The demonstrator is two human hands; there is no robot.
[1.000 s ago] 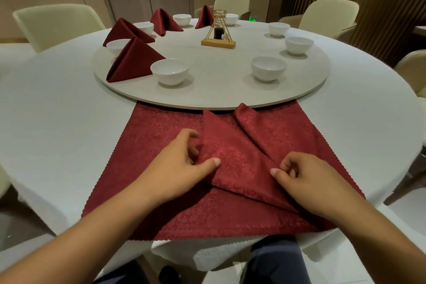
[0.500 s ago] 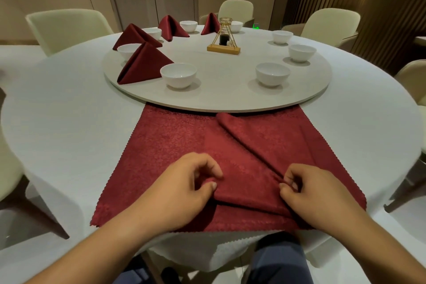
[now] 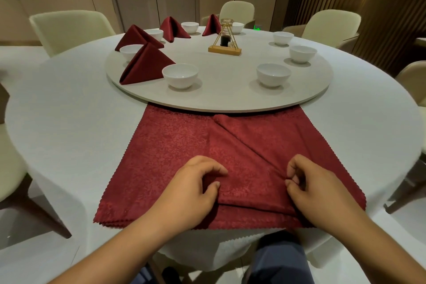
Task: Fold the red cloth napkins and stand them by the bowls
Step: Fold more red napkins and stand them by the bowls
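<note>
Fingers (image 3: 217, 169) of left hand (image 3: 189, 191) & right hand (image 3: 320, 191) pinch top red napkin (image 3: 249, 143) fold; prob. 1st fold. Next: align w/ near hem, crease.

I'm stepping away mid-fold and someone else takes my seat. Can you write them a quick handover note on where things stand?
Hands: the left hand and right hand each pinch the near fold of the top napkin.
Things: that napkin lies half folded on a flat stack at the table's near edge, in front of the turntable.
Done: four folded napkins stand on the turntable's left and far side.
Left: finish this fold and stand it by a bowl. The three right-side bowls have none beside them.
</note>
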